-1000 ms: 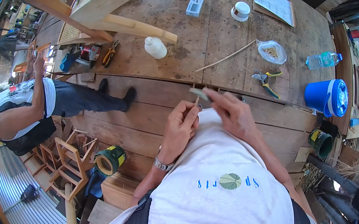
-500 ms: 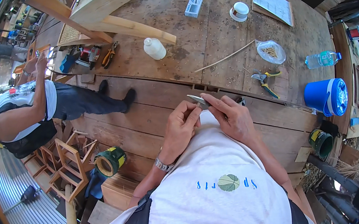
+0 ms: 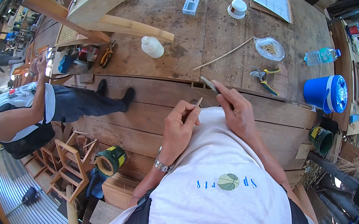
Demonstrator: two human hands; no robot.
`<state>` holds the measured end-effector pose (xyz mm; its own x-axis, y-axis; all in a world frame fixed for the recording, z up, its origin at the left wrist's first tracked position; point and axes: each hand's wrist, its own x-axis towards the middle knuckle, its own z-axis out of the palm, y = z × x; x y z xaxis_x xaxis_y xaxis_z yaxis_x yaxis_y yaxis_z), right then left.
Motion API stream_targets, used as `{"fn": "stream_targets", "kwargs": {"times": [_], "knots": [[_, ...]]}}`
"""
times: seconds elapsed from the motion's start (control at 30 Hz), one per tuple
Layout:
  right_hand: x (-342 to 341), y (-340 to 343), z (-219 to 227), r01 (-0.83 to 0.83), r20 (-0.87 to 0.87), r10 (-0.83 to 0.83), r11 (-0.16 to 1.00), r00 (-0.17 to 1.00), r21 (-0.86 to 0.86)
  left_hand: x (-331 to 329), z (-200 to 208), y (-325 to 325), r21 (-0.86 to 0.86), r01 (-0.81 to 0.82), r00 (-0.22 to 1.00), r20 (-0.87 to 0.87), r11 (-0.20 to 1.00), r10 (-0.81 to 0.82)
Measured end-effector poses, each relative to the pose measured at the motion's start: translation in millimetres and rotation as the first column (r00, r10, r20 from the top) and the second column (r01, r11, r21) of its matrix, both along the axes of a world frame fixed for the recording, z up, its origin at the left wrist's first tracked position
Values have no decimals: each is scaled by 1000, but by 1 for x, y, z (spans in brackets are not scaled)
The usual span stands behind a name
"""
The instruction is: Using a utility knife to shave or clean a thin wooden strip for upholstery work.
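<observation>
In front of my shirt, my left hand (image 3: 179,128) pinches a small pale wooden peg (image 3: 199,102) between thumb and fingers, its tip sticking up. My right hand (image 3: 237,110) is closed around a knife, whose grey blade (image 3: 209,84) points up and left, apart from the peg. The knife's handle is hidden in my fingers. Beyond my hands, a thin curved strip (image 3: 225,55) of cane or wood lies on the workbench (image 3: 182,62). Next to it sits a clear plastic bag (image 3: 270,50) with several small pegs inside. Yellow-handled cutting pliers (image 3: 266,79) lie nearer me.
A white bottle (image 3: 152,47), white tub (image 3: 237,9), small box (image 3: 192,4) and clipboard (image 3: 270,3) stand or lie on the bench. A wooden chair frame (image 3: 119,25) rests at its left. A water bottle (image 3: 322,56) and blue bucket (image 3: 325,94) are right. A person (image 3: 30,103) stands left.
The knife in my right hand has moved up and to the right, away from the peg. My left hand stays nearly in place, and the peg's tip now shows.
</observation>
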<state>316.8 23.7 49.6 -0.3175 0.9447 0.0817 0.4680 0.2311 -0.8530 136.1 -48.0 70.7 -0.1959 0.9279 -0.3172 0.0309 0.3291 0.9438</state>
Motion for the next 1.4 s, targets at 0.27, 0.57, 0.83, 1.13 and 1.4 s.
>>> {"fn": "stream_targets", "kwargs": {"times": [0.27,0.57,0.83,1.13,1.4], "knots": [[3,-5,16,-167,127,167,986,978,-17,4,1,8,-46,-30,1000,-9,998,30],[7,13,-6,131,214,-123,991,969,-23,5,3,5,-75,45,998,-43,996,-48],[-2,29,-7,-304,-261,203,846,944,-438,-2,1,18,13,91,962,-259,996,-85],[2,36,2,-181,-393,-107,757,913,-628,-19,-17,29,33,-160,909,394,987,134],[1,25,2,-143,-223,44,883,974,-447,-8,-13,48,40,-345,775,576,938,261]]}}
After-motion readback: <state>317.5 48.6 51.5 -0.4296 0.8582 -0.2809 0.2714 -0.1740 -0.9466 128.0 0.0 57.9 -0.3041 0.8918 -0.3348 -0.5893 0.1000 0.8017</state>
